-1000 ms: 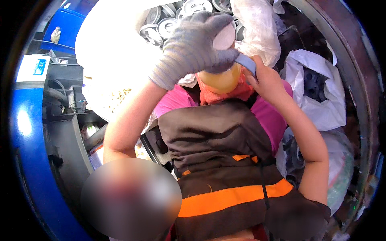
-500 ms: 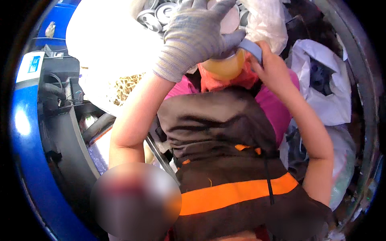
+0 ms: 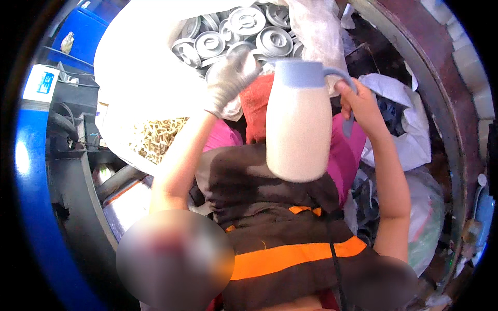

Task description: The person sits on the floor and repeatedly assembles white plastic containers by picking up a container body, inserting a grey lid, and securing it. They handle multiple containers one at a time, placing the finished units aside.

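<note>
On my remote feed, the right hand (image 3: pixel 361 108) is bare and curled round the handle (image 3: pixel 338 71) of a tall jug (image 3: pixel 298 129), thumb and fingers closed on it. Jug is mid-scene, over the lap: cream body, blue-grey collar (image 3: pixel 300 75) at the far end, base at the near end, side turned to my camera. Can't tell if it touches the lap.

Left hand (image 3: pixel 230 85), in a pale knit glove, is left of the collar, apart from the jug, at the near edge of a heap of grey round lids (image 3: pixel 210 45). Motion blur there; I can't tell whether its fingers are spread or pinching something.

Red cloth (image 3: pixel 254 116) between glove and jug. Lids lie in a big white sack (image 3: pixel 135 57), far side. Tan curled strips (image 3: pixel 155 140) just left of the left forearm. I also get a brown apron (image 3: pixel 249 179) with an orange band (image 3: pixel 295 262), near, and pink clothing (image 3: pixel 345 155) beside the jug.

Right side: white bag (image 3: pixel 412 147) with dark pieces (image 3: pixel 392 115) in it, clear plastic bag (image 3: pixel 425 220) nearer. Far left edge of my view: blue panel (image 3: pixel 31 160).
</note>
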The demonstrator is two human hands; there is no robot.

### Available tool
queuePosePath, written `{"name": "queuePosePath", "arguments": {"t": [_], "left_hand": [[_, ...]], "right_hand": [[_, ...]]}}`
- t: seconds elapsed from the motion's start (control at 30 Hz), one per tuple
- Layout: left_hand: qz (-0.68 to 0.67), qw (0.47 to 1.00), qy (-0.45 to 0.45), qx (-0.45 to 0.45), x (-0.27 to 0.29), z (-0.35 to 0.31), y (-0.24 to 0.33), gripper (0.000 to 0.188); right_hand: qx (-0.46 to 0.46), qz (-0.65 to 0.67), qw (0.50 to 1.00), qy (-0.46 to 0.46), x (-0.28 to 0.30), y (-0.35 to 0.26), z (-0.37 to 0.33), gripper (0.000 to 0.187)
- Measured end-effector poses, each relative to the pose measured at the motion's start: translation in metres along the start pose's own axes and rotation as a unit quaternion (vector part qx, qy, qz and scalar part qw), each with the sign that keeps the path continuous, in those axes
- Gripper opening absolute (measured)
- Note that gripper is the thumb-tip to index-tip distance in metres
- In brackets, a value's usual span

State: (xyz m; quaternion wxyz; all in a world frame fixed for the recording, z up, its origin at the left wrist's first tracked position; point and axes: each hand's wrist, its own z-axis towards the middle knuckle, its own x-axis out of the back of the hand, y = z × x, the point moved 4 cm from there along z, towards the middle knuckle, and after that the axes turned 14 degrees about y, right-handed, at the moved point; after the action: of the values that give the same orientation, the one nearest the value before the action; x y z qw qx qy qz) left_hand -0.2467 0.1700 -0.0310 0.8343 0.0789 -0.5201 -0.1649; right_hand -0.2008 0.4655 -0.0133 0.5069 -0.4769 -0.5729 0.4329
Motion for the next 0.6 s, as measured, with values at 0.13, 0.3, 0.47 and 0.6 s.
{"name": "queuePosePath", "arguments": {"t": [0.13,0.3,0.47,0.6], "left_hand": [[-0.033,0.99,-0.002,-0.136,-0.076,-0.066,-0.018,0.032],[-0.563,0.752,-0.179,0.291,-0.029,-0.042,-0.023,0.04],[-0.499,0.77,-0.289,0.274,0.026,-0.052,0.0,0.056],[-0.43,0.804,-0.314,0.265,0.029,-0.079,-0.027,0.058]], "right_hand": [[-0.065,-0.08,0.985,-0.141,-0.026,-0.001,0.0,0.031],[-0.097,-0.076,0.969,-0.212,-0.05,0.009,0.024,0.031],[-0.129,-0.063,0.944,-0.297,-0.093,0.013,0.049,0.028],[-0.121,-0.075,0.925,-0.353,-0.14,0.014,0.071,0.034]]}}
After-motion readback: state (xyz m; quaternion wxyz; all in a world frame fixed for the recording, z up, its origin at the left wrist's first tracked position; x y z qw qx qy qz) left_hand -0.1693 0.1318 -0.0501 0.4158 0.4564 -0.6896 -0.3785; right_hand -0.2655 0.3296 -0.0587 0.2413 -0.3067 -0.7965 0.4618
